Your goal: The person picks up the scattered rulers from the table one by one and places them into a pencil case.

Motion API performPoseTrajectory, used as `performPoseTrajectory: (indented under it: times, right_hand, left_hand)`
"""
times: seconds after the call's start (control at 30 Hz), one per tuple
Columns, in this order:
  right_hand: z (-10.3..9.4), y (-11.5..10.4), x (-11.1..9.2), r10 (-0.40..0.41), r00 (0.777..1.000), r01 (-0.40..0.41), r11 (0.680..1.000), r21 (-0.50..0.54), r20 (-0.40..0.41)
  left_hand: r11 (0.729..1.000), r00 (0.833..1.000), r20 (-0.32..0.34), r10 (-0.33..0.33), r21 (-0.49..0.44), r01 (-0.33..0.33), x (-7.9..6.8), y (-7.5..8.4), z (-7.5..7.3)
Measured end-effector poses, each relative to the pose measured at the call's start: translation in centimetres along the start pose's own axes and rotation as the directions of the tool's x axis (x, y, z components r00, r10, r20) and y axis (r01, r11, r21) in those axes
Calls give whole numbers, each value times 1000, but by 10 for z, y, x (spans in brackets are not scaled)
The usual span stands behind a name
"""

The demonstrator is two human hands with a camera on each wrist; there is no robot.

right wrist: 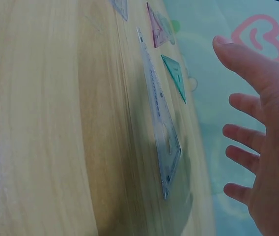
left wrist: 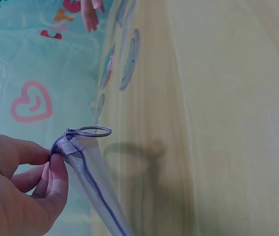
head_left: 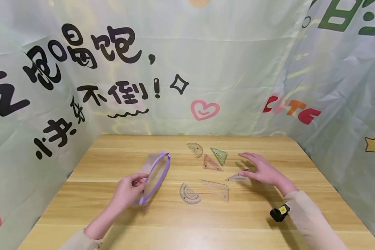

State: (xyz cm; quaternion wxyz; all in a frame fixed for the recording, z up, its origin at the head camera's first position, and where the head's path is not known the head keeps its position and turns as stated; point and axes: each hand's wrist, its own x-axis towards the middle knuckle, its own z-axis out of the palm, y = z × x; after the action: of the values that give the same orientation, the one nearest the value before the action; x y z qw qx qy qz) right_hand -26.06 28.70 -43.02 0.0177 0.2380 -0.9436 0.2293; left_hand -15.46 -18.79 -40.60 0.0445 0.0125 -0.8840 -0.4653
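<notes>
My left hand pinches one edge of a clear pouch with a purple zipper, which gapes above the table. In the left wrist view, thumb and fingertips grip the pouch's corner beside a ring-shaped zipper pull. Fingers spread, my right hand hovers over a clear set square and holds nothing. The right wrist view has that set square flat on the wood, apart from the fingers. Between the hands lie a larger clear set square and a clear protractor.
Farther back on the wooden table lie a pink set square, a green set square and a brownish protractor. A printed cloth hangs behind the table and along its sides.
</notes>
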Motion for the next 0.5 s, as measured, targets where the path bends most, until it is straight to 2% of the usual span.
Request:
performPoseTrajectory:
  times: [0.23,0.5]
  right_hand:
    - [-4,1,0,13,1000,-13,999,29,10]
    - [-2,4,0,34,999,-35,998,44,15]
  left_hand:
    - [999,1000,-21,-15,-49,14,1,5,-5]
    - [997,999,1,-37,-67,37,-1,5,-8]
